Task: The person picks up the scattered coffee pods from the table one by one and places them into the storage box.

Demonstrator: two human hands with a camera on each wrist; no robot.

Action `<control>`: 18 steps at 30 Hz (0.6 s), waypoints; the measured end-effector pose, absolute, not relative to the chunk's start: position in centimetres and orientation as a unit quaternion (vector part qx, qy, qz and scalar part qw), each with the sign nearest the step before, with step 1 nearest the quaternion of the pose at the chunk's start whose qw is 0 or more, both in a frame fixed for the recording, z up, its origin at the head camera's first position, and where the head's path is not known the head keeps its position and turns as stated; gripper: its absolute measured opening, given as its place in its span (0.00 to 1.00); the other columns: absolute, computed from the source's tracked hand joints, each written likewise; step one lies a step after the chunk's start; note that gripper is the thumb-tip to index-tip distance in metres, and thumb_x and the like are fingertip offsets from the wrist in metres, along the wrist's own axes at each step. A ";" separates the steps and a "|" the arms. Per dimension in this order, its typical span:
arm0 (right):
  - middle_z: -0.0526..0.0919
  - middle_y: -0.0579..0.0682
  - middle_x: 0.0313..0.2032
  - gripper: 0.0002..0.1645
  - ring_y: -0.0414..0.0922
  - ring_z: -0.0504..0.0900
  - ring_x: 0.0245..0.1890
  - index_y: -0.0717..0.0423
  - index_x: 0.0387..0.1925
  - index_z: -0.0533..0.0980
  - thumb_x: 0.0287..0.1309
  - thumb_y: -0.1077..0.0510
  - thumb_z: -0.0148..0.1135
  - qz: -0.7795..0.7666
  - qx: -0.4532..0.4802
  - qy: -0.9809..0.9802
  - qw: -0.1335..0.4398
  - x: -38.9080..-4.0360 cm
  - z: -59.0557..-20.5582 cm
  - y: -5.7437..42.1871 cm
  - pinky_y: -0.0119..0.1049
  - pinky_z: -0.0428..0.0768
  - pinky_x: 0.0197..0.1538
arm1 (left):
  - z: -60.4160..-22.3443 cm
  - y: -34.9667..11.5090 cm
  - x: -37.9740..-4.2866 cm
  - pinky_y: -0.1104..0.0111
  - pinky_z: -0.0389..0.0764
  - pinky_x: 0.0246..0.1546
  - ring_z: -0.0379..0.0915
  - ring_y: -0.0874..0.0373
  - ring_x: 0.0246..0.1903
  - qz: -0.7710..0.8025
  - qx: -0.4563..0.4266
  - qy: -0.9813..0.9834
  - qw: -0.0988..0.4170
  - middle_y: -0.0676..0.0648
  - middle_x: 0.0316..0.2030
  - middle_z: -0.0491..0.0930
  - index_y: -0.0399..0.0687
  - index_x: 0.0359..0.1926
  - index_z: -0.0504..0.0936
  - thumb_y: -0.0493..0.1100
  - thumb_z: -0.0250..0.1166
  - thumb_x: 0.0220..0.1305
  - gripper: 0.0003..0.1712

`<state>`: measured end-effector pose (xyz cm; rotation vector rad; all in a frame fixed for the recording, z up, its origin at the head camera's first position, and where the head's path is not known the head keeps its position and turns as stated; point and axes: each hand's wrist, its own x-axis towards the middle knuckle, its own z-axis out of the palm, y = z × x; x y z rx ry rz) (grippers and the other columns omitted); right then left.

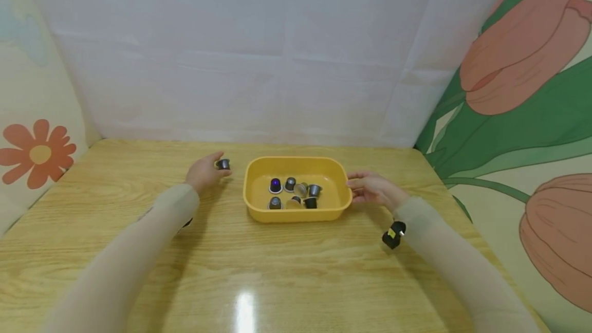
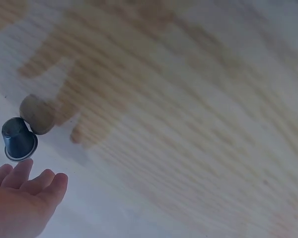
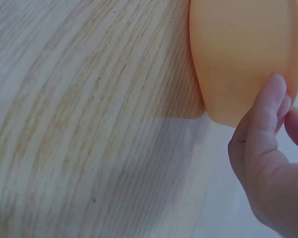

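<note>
In the head view my left hand (image 1: 203,172) is at the far left part of the table, its fingers spread around a dark coffee capsule (image 1: 224,164). Seen from the left wrist, this capsule (image 2: 19,141) is blue-grey with a silver rim, its tan reflection right beside it; my fingertips are right at the rim, and only a sliver of thumb shows. My right hand (image 1: 375,189) is at the right end of a yellow tray (image 1: 296,215). The right wrist view shows fairly straight fingers (image 3: 272,94) lying against the tray's outer wall (image 3: 238,54), thumb beside the rim.
Several capsules lie in the tray, among them a purple one (image 1: 275,184) and a black one (image 1: 310,203), some upright and some on their sides. The tray stands on a glossy wood-grain table (image 1: 287,271). A white sheet (image 1: 277,66) hangs behind; floral panels flank both sides.
</note>
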<state>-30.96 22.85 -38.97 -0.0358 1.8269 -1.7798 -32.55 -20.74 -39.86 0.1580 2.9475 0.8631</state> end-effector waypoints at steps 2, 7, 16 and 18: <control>0.79 0.50 0.32 0.25 0.42 0.80 0.31 0.69 0.59 0.65 0.65 0.63 0.59 -0.671 -0.022 0.681 0.293 -31.0 -39.1 23.0 0.33 0.83 0.35 | -40.0 -20.8 -32.7 0.42 0.57 0.65 0.55 0.31 0.65 0.278 0.049 0.959 0.035 0.29 0.68 0.58 0.34 0.73 0.54 0.48 0.61 0.69 0.40; 0.79 0.50 0.31 0.23 0.41 0.80 0.29 0.70 0.61 0.62 0.68 0.65 0.53 -0.659 0.007 0.699 0.278 -30.6 -38.6 22.4 0.32 0.83 0.35 | -40.0 -20.8 -32.9 0.42 0.58 0.64 0.56 0.30 0.64 0.278 0.048 0.959 0.038 0.28 0.67 0.60 0.34 0.72 0.56 0.47 0.61 0.69 0.40; 0.79 0.51 0.32 0.26 0.42 0.80 0.28 0.71 0.66 0.57 0.71 0.67 0.47 -0.659 0.039 0.696 0.281 -30.4 -38.1 21.9 0.34 0.83 0.34 | -40.5 -21.1 -33.5 0.43 0.57 0.65 0.55 0.30 0.65 0.274 0.055 0.959 0.036 0.28 0.66 0.60 0.34 0.71 0.59 0.47 0.62 0.68 0.38; 0.79 0.51 0.32 0.26 0.43 0.79 0.28 0.71 0.66 0.57 0.71 0.67 0.47 -0.659 0.040 0.696 0.281 -30.4 -38.1 21.9 0.34 0.83 0.33 | -40.7 -21.1 -33.7 0.43 0.58 0.64 0.56 0.30 0.64 0.273 0.056 0.960 0.034 0.28 0.66 0.61 0.33 0.71 0.60 0.46 0.62 0.68 0.37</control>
